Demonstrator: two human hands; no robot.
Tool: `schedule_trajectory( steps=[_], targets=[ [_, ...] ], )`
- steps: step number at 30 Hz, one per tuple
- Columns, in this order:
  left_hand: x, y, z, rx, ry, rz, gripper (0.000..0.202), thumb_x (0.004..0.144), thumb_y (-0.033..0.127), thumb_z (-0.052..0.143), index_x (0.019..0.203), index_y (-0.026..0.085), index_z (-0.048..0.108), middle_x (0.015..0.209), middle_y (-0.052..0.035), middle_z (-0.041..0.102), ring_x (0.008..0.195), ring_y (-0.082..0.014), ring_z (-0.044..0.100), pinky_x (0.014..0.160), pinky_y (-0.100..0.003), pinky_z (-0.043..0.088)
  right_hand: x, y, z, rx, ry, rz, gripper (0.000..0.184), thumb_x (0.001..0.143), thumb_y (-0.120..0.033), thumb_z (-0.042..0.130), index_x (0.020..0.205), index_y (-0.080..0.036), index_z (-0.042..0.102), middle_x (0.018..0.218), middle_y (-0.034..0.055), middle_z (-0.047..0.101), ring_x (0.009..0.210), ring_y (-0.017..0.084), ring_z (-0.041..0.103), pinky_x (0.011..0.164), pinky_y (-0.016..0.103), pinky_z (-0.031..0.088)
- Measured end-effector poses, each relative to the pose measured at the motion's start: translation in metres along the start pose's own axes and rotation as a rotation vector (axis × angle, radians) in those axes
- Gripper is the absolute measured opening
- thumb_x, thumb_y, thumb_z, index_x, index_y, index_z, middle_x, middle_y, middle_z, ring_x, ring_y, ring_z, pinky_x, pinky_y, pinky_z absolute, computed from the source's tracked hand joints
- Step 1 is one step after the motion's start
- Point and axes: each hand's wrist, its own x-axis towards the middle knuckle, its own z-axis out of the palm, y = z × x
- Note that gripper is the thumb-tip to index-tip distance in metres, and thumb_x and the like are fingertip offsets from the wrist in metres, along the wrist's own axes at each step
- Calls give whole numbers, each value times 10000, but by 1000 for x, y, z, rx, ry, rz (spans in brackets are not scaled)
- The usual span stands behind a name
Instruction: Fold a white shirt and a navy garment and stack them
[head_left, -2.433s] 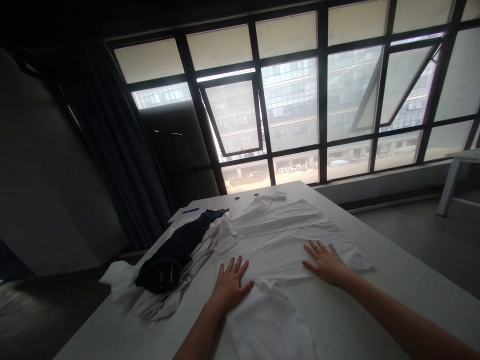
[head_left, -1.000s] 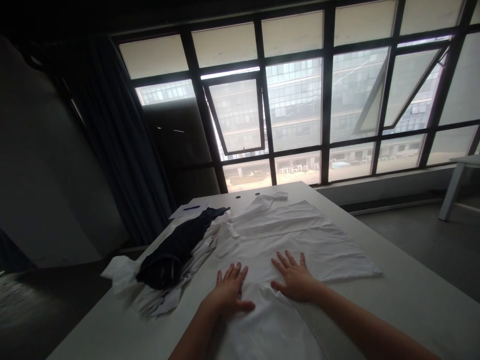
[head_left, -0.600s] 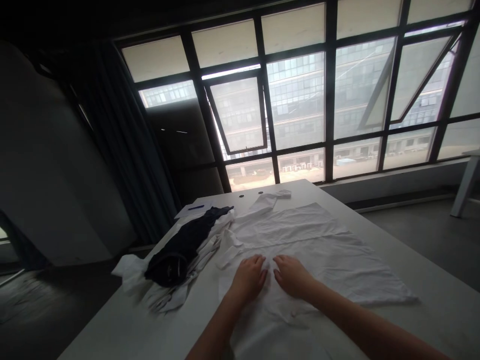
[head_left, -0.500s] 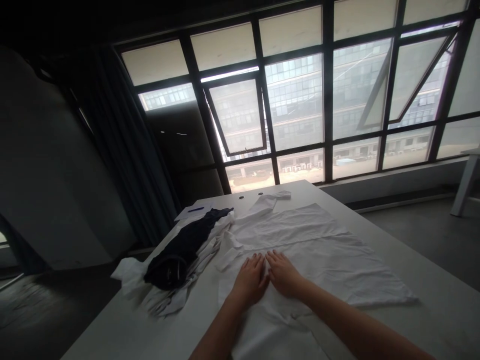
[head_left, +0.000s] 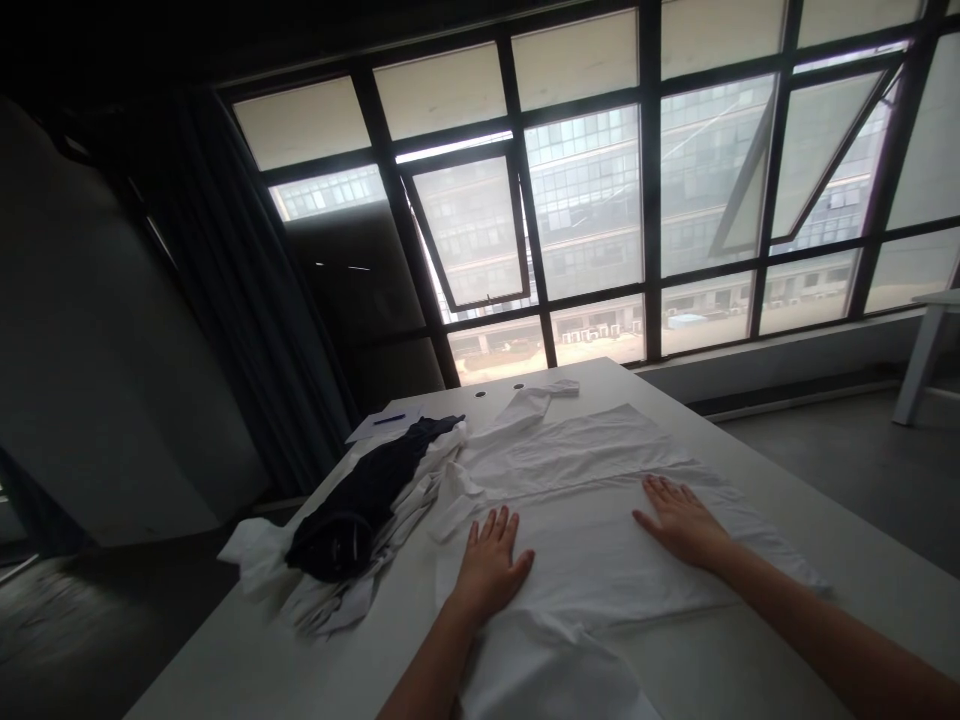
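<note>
On the white work surface [head_left: 225, 650], the left hand [head_left: 491, 565] and right hand [head_left: 679, 522] are lying open, palms down, fingers spread, well apart on a white shirt [head_left: 592, 500] & gripping nothing. The left hand is resting nr the lower edge of the spread cloth, w/ a loose white flap [head_left: 457, 505] just beyond its fingers, and the right hand is pressing on the far side, close to a corner that is reaching toward the surface's long edge. As far as the view shows, most of the shirt is already lying flat, w/ a long crease running across it. Still unsettled: a twisted sleeve [head_left: 534, 402] is trailing toward the far end, and a bunched part of the cloth [head_left: 544, 670] is spilling toward the near edge below the left hand, partly cut off by the frame. Beside the shirt, a dark navy garment [head_left: 352, 505] is lying along a heap of crumpled white cloth [head_left: 259, 555], and beyond them a sheet of paper [head_left: 371, 427] is carrying a blue pen [head_left: 388, 419]. Behind the surface, a tall gridded window [head_left: 585, 200] is showing an office block.
</note>
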Motion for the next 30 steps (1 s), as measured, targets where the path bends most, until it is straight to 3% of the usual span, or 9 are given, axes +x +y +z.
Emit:
schedule_trajectory(
  steps=[4, 7, 9, 10, 16, 18, 20, 24, 30],
  targets=[
    [-1, 1, 2, -13, 18, -1, 763, 957, 667, 250, 1602, 259, 241, 1675, -23, 133, 1545, -277, 88, 1236, -516, 67, 1, 67, -6, -72, 58, 234, 858, 924, -597, 248, 1548, -12, 320, 1628, 192, 270, 1518, 369, 172, 1216, 574, 75],
    [-1, 2, 2, -10, 21, -8, 766, 952, 670, 249, 1601, 263, 246, 1675, -20, 133, 1545, -283, 82, 1234, -525, 62, 7, 63, -16, -99, 245, 334, 820, 913, -466, 308, 1547, 50, 253, 1629, 247, 223, 1528, 402, 66, 1203, 606, -4],
    [-1, 2, 2, -12, 20, -8, 767, 947, 669, 257, 1598, 263, 254, 1675, -20, 135, 1545, -289, 79, 1233, -532, 57, 12, 27, -22, -85, 342, 248, 811, 916, -431, 326, 1572, 23, 181, 1649, 227, 169, 1536, 375, 7, 1207, 587, -25],
    [-1, 2, 3, -14, 20, -5, 768, 945, 668, 262, 1598, 263, 256, 1675, -21, 135, 1545, -291, 79, 1233, -534, 55, 14, 0, -24, -59, 312, 163, 801, 916, -436, 338, 1577, -5, 194, 1649, 216, 177, 1538, 365, 26, 1210, 579, -10],
    [3, -6, 10, -25, 28, 1, 698, 968, 476, 274, 1603, 188, 237, 1673, -34, 138, 1548, -240, 75, 1246, -492, 44, 8, -187, -13, 214, -28, -461, 671, 934, -324, 345, 1553, -65, 330, 1637, 162, 263, 1525, 286, 189, 1236, 462, 111],
    [5, -9, 12, -29, 18, -2, 675, 962, 367, 259, 1599, 147, 239, 1670, -43, 153, 1548, -219, 86, 1250, -470, 47, 4, -222, -8, 241, -66, -551, 672, 939, -320, 351, 1558, -59, 318, 1633, 168, 276, 1521, 281, 202, 1240, 452, 93],
    [6, -10, 14, -24, 18, -4, 676, 949, 319, 263, 1597, 128, 242, 1668, -49, 159, 1547, -218, 93, 1251, -459, 55, 1, -233, -6, 252, -90, -551, 686, 962, -394, 348, 1571, -83, 298, 1637, 159, 270, 1522, 283, 198, 1240, 454, 81],
    [5, -10, 15, -6, 31, -8, 697, 927, 310, 287, 1599, 131, 237, 1670, -41, 149, 1548, -222, 83, 1252, -457, 58, 1, -199, -10, 232, -109, -460, 765, 962, -649, 311, 1587, -206, 289, 1659, 104, 225, 1533, 298, 151, 1234, 498, 44],
    [4, -7, 11, -18, 14, -25, 715, 911, 312, 278, 1598, 121, 234, 1669, -32, 150, 1548, -203, 81, 1253, -449, 41, 3, -72, -13, 98, -53, -234, 813, 948, -719, 245, 1584, -214, 297, 1660, 95, 216, 1534, 290, 154, 1230, 497, 64]
  ],
)
